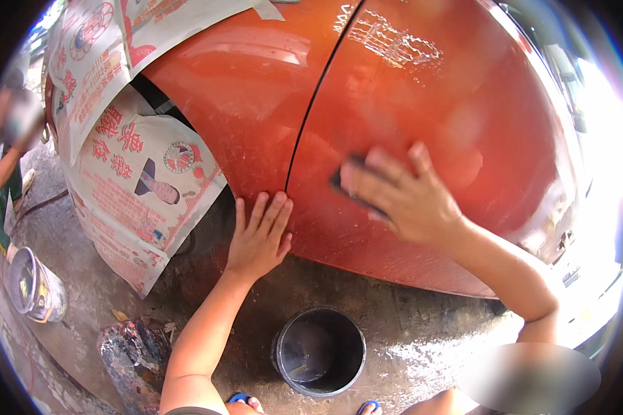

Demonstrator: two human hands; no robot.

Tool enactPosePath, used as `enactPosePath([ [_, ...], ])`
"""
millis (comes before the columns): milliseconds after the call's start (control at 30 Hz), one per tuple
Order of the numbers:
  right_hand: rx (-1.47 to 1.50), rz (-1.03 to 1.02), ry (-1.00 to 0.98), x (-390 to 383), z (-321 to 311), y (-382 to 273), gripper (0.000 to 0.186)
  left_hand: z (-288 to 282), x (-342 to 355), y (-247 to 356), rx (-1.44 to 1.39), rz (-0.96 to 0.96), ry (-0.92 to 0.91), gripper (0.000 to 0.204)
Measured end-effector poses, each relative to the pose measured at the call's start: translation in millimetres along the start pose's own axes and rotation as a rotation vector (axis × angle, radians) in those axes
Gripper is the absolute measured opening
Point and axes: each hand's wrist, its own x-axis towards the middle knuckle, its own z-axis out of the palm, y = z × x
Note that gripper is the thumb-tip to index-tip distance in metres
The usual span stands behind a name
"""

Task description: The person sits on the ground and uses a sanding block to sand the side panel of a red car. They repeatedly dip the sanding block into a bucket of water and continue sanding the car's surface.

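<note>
One orange car body (422,90) filled 1 o'clock of view centre. Right hand (410,200), blurred, fingers bent over and gripping dark pad (340,182) against it, was at 2 o'clock. Left hand (259,238) lay on its edge, 8 o'clock, fingers outstretched. Black bucket (347,351) stood at 6 o'clock.

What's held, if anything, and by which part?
A dark pad, held from above, across its upper face, by the right grip; left grip rests on orange bodywork, holding nothing.
</note>
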Motion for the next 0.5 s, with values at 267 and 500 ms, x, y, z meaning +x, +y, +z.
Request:
enactPosePath([
  [267,-0.038,0.122,0.027,-45.4,13.2,-14.5,0.075,-67.6,78.7,-26.7,-0.100,-0.039,0.369,0.097],
  [500,1.627,0.410,-0.794,-148.5,29.9,-189.3,0.073,-155.9,258.2,-27.4,0.064,0.186,0.508,0.099],
])
